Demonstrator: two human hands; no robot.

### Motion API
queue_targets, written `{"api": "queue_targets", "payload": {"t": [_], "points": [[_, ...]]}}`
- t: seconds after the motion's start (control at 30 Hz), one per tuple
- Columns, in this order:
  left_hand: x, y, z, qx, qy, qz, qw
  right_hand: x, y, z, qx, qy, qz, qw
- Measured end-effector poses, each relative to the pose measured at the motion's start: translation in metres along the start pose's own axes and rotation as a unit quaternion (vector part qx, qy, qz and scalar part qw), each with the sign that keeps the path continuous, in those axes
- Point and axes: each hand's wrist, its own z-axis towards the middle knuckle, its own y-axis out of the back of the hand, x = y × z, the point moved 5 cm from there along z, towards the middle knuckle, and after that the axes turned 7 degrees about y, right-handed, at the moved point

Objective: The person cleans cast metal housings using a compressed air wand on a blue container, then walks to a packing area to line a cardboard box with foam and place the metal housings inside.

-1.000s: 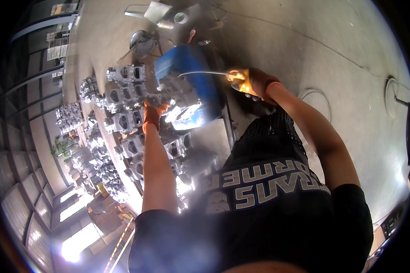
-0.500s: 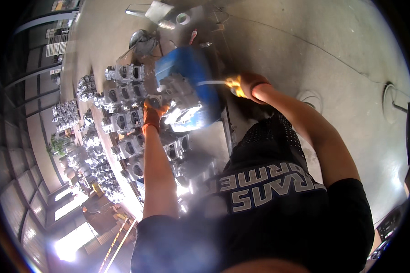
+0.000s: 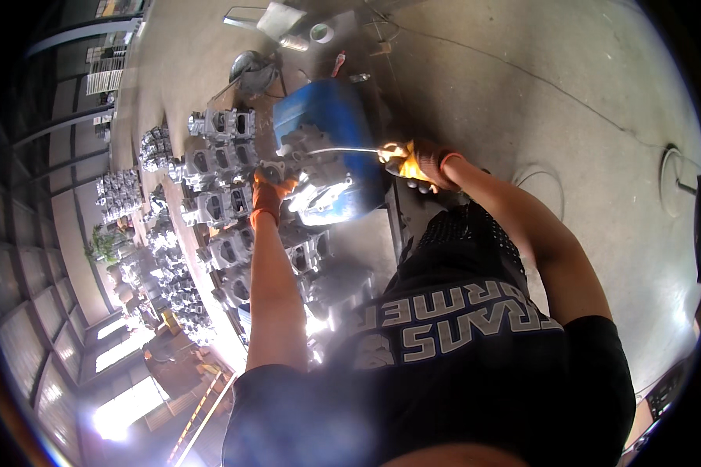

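My left hand, in an orange glove, is closed on the near left end of a grey metal casting. This casting rests on a blue plastic drum lying on the bench, and its lower part shines in strong light. In my right hand, gloved in yellow and dark fabric, the fingers wrap round a tool with a thin metal rod. That rod points left, its tip over the casting; whether it touches cannot be told. The tool's handle is mostly hidden by the glove.
Rows of similar grey castings stand left of the drum, with more stacks farther left. Beyond the drum lie a red-handled tool, a roll of tape and a round metal piece. A cable crosses the floor.
My right hand has come slightly nearer to me, and the rod now reaches farther left over the casting. My left hand keeps its hold. The whole view has shifted a little.
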Motion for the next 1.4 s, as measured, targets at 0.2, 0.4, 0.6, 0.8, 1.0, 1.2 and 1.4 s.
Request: {"api": "queue_targets", "payload": {"t": [0.2,0.4,0.6,0.8,1.0,1.2,1.4], "points": [[0.013,0.027,-0.019,-0.075,0.026,0.047,0.996,0.006,0.002,-0.008,-0.043,-0.11,0.155,0.981],[-0.02,0.015,-0.019,-0.029,0.048,0.021,0.998,0.024,-0.001,-0.016,0.075,-0.148,0.047,0.985],[-0.024,0.027,-0.03,-0.055,0.049,0.057,0.996,0.022,-0.01,-0.009,0.037,-0.132,0.1,0.985],[-0.014,0.023,-0.025,-0.061,0.051,0.07,0.994,0.006,-0.016,0.007,0.07,-0.105,0.112,0.986],[-0.013,0.019,-0.025,-0.059,0.056,0.082,0.993,-0.004,-0.017,0.003,0.074,-0.228,0.306,0.921],[-0.011,0.018,-0.022,-0.06,0.062,0.082,0.993,-0.04,-0.006,-0.009,0.0,-0.018,0.281,0.96],[0.005,0.005,0.0,-0.048,0.05,0.025,0.997,-0.028,-0.02,-0.006,0.008,0.081,-0.045,0.996]]}}
